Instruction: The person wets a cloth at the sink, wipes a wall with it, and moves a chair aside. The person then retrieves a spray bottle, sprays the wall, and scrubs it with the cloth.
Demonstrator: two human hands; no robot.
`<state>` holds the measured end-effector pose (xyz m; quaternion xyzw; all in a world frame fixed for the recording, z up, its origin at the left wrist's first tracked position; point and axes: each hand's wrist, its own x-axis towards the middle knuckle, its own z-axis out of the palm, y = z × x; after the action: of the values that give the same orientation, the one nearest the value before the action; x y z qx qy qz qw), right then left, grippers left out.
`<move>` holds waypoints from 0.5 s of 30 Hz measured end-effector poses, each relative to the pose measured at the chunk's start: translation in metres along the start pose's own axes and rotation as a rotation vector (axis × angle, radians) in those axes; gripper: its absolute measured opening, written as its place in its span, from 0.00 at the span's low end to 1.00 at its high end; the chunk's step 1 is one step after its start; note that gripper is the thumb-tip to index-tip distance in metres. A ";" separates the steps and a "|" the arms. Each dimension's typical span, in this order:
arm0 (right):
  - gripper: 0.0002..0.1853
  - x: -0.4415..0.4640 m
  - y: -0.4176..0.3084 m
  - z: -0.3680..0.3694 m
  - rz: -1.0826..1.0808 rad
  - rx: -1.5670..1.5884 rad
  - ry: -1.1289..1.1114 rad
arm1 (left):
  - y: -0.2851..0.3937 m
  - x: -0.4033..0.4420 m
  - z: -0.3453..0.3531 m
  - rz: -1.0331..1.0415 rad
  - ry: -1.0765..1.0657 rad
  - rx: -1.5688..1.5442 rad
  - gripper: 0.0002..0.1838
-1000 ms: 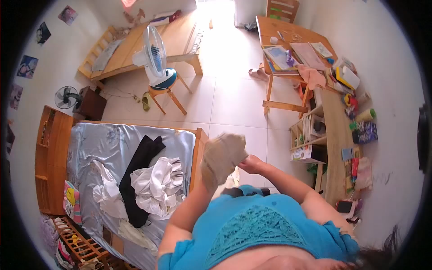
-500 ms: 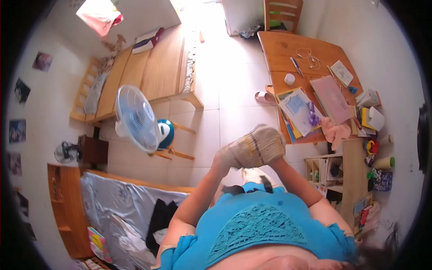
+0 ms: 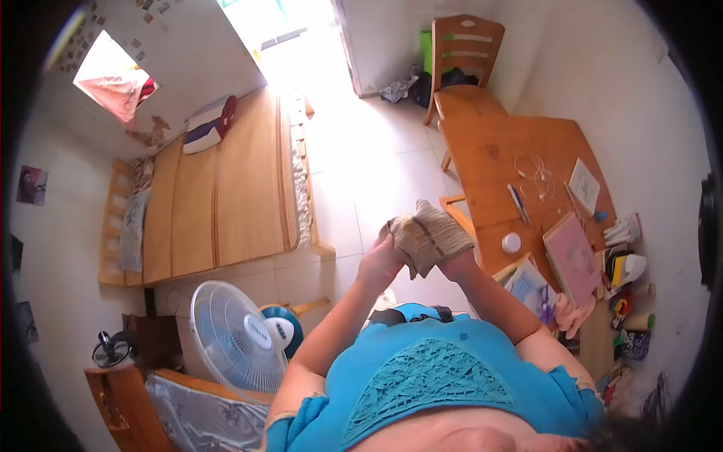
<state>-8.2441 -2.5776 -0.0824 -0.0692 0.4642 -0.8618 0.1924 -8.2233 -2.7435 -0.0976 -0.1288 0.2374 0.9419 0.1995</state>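
Observation:
A beige-grey cloth [image 3: 433,235] with dark stripes hangs between my two hands, in front of my chest. My left hand [image 3: 382,260] is closed on its left edge, thumb against the fabric. On the other side, my right hand [image 3: 457,265] is at the cloth's lower right edge. Its fingers are hidden by the fabric, but the cloth rests over them and appears gripped. One corner of the cloth droops between the hands, and another sticks up at the top.
A wooden table [image 3: 486,226] with papers, a pink book [image 3: 574,256] and earphones stands on the right, a chair [image 3: 468,56] behind it. At the left are a bed with a mat [image 3: 226,188] and a standing fan [image 3: 237,339]. Tiled floor [image 3: 339,218] lies ahead.
The view has tilted further up and ahead. The cloth, spread over both hands before, is now more bunched with a drooping corner, and my left hand's fingers show at its edge.

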 end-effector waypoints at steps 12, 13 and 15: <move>0.25 0.225 -0.051 -0.038 -0.087 0.745 0.238 | 0.134 0.209 -0.009 -0.077 -0.031 -0.009 0.18; 0.25 0.245 -0.054 -0.056 -0.113 0.750 0.231 | 0.139 0.236 -0.015 -0.062 -0.112 0.192 0.18; 0.25 0.275 -0.069 -0.080 -0.150 0.744 0.301 | 0.144 0.287 -0.033 -0.053 -0.266 0.599 0.19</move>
<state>-8.5388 -2.5902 -0.0868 0.0985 0.1374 -0.9831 0.0709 -8.5359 -2.7860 -0.1657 0.0537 0.4721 0.8334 0.2824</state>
